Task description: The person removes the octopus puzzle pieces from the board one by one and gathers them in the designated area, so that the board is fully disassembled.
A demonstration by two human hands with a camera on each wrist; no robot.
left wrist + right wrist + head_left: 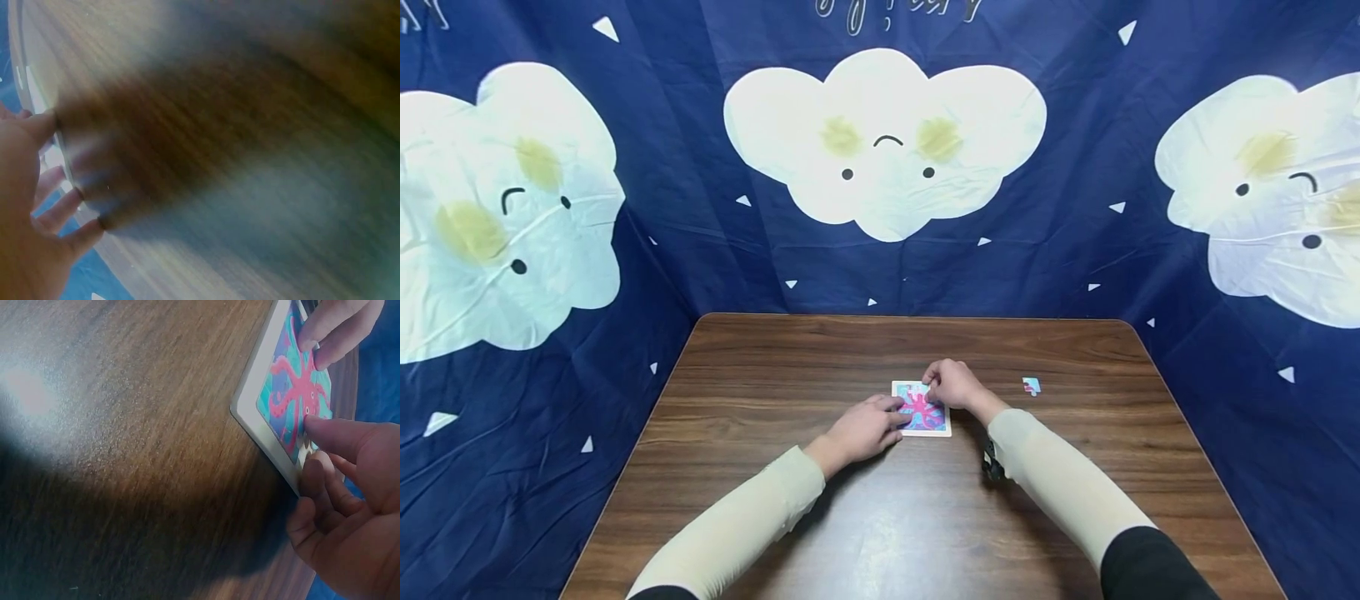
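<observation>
A small square jigsaw puzzle of a pink octopus on blue lies in its white-rimmed tray [931, 433] on the wooden table. In the head view my left hand [865, 429] rests at the tray's left side, fingers extended onto the picture. My right hand [955, 385] is over the tray's upper right corner. Its thumb and forefinger pinch a puzzle piece, mostly hidden by the fingers; the right wrist view shows bare tray beside the thumb [334, 433]. A loose puzzle piece [1032, 386], blue with some pink, lies apart to the right.
The brown wooden table [760, 358] reaches back to a dark blue cloth [692, 208] printed with white clouds, which also hangs at both sides. A dark object [992, 462] hangs under the right wrist. Light glares off the table's front.
</observation>
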